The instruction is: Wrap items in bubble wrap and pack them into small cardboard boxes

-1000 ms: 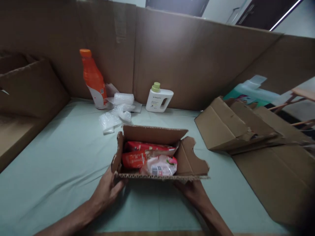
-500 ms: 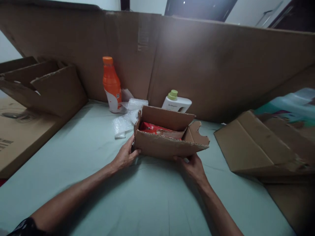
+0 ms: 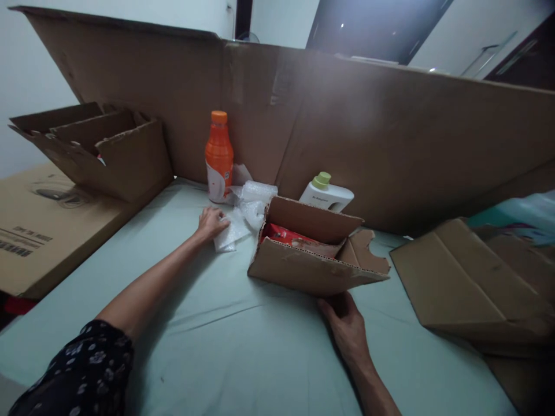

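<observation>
In the head view, the left hand [image 3: 211, 222] rests with fingers curled on the bubble wrap [image 3: 243, 212], just short of the orange bottle [image 3: 219, 156]. The right hand [image 3: 344, 320] grips the near bottom edge of the open cardboard box [image 3: 312, 263], which lies between the two hands.

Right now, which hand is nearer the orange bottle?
Left. The left hand rests on the bubble wrap just in front of the orange bottle. The right hand is at the near edge of the cardboard box, farther away.
</observation>
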Demonstrator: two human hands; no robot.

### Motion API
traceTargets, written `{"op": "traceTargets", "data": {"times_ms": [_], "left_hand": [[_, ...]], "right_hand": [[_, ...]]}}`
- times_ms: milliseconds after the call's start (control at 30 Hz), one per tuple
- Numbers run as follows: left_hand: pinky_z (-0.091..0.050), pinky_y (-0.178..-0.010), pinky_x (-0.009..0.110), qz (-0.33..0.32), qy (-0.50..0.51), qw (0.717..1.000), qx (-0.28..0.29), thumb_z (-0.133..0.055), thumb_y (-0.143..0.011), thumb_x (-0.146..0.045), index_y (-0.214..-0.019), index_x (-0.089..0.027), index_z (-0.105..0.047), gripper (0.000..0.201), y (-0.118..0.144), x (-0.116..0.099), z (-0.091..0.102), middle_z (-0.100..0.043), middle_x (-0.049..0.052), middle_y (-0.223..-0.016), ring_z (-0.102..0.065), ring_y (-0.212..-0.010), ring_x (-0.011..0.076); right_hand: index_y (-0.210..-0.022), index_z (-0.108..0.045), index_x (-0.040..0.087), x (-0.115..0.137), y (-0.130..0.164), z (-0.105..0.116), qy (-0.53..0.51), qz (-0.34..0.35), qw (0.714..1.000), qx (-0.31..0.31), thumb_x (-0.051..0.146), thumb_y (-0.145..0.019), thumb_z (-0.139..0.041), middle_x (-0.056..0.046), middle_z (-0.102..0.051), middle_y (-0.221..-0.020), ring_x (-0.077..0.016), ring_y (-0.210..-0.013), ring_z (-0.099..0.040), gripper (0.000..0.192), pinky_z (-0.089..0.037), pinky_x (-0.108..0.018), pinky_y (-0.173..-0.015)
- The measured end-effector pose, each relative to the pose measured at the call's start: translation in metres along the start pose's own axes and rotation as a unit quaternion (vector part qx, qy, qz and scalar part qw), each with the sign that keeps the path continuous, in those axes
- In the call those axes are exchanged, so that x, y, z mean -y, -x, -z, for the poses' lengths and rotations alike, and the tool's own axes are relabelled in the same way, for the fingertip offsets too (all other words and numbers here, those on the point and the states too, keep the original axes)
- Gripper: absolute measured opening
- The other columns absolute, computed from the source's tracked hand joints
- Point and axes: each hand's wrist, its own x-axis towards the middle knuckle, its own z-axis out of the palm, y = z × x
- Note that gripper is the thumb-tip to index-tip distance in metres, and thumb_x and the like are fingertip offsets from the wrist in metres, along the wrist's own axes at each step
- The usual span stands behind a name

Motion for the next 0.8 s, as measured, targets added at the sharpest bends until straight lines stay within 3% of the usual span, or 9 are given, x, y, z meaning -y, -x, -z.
{"op": "traceTargets", "data": {"times_ms": [100, 233, 300, 400, 533, 600, 700, 800], "left_hand": [[-0.045, -0.100, 0.038, -0.009, 0.050, 0.999, -0.009, -0.067, -0.069, -0.032, -0.067, -0.021, -0.060, 0.013, 0.028, 0.009, 0.029, -0.072, 0.008, -0.102, -0.058, -0.113, 0.0289], [-0.049, -0.070, 0.029, -0.002, 0.119, 0.993, -0.006, -0.063, -0.073, -0.046, -0.072, -0.018, -0.062, 0.028, 0.076, 0.022, 0.078, -0.066, 0.001, -0.072, -0.061, -0.073, 0.0189], [-0.048, -0.068, 0.027, -0.005, 0.145, 0.989, -0.012, -0.066, -0.073, -0.047, -0.077, -0.016, -0.065, 0.031, 0.095, 0.026, 0.096, -0.067, 0.001, -0.074, -0.061, -0.071, 0.0173], [-0.051, -0.079, 0.029, -0.018, 0.185, 0.982, -0.033, -0.067, -0.075, -0.046, -0.093, -0.015, -0.069, 0.035, 0.116, 0.027, 0.111, -0.073, 0.006, -0.092, -0.066, -0.085, 0.0197], [-0.050, -0.099, 0.039, -0.076, 0.230, 0.970, -0.003, -0.066, -0.084, -0.041, -0.097, -0.016, -0.070, 0.029, 0.157, 0.022, 0.109, -0.068, 0.014, -0.127, -0.064, -0.115, 0.0270], [-0.045, -0.109, 0.046, -0.132, 0.180, 0.974, 0.042, -0.065, -0.087, -0.036, -0.104, -0.018, -0.071, 0.025, 0.192, 0.020, 0.097, -0.058, 0.016, -0.143, -0.056, -0.130, 0.0308], [-0.039, -0.115, 0.056, -0.193, 0.065, 0.974, 0.096, -0.065, -0.089, -0.028, -0.140, -0.026, -0.054, 0.052, 0.256, 0.017, 0.074, -0.037, 0.015, -0.161, -0.037, -0.147, 0.0345], [-0.043, -0.113, 0.058, -0.217, 0.007, 0.965, 0.148, -0.063, -0.088, -0.020, -0.150, -0.028, -0.040, 0.067, 0.311, 0.013, 0.055, -0.018, 0.015, -0.168, -0.027, -0.152, 0.0371]], "right_hand": [[-0.101, -0.063, 0.020, 0.004, -0.004, -0.001, 0.013, -0.011, 1.000, 0.011, 0.050, -0.069, -0.075, -0.009, -0.076, -0.095, -0.0291, -0.089, -0.071, 0.045, -0.058, -0.043, -0.081], [-0.094, -0.064, 0.019, 0.015, -0.009, -0.010, 0.028, -0.017, 0.999, -0.007, 0.052, -0.070, -0.071, -0.010, -0.075, -0.091, -0.0288, -0.086, -0.068, 0.041, -0.055, -0.043, -0.078], [-0.094, -0.064, 0.019, 0.021, -0.007, -0.014, 0.021, -0.013, 1.000, -0.005, 0.052, -0.070, -0.070, -0.010, -0.075, -0.091, -0.0285, -0.087, -0.068, 0.041, -0.055, -0.042, -0.080], [-0.105, -0.065, 0.017, 0.028, 0.007, -0.014, 0.016, -0.013, 1.000, -0.012, 0.051, -0.072, -0.069, -0.013, -0.075, -0.100, -0.0291, -0.093, -0.069, 0.047, -0.054, -0.043, -0.083], [-0.119, -0.065, 0.017, 0.035, 0.047, -0.005, 0.032, -0.004, 0.996, -0.084, 0.052, -0.079, -0.065, -0.015, -0.070, -0.119, -0.0300, -0.106, -0.065, 0.053, -0.051, -0.046, -0.092], [-0.115, -0.068, 0.019, 0.040, 0.071, -0.004, 0.028, 0.002, 0.998, -0.064, 0.053, -0.080, -0.066, -0.015, -0.070, -0.119, -0.0292, -0.105, -0.065, 0.049, -0.050, -0.045, -0.094], [-0.122, -0.065, 0.022, 0.051, 0.103, -0.013, -0.030, -0.024, 0.995, 0.089, 0.055, -0.080, -0.070, -0.015, -0.069, -0.125, -0.0292, -0.110, -0.066, 0.054, -0.050, -0.043, -0.096], [-0.140, -0.051, 0.024, 0.064, 0.125, -0.028, -0.139, -0.096, 0.959, 0.226, 0.065, -0.084, -0.064, -0.018, -0.058, -0.142, -0.0316, -0.119, -0.064, 0.071, -0.054, -0.042, -0.090]]}}
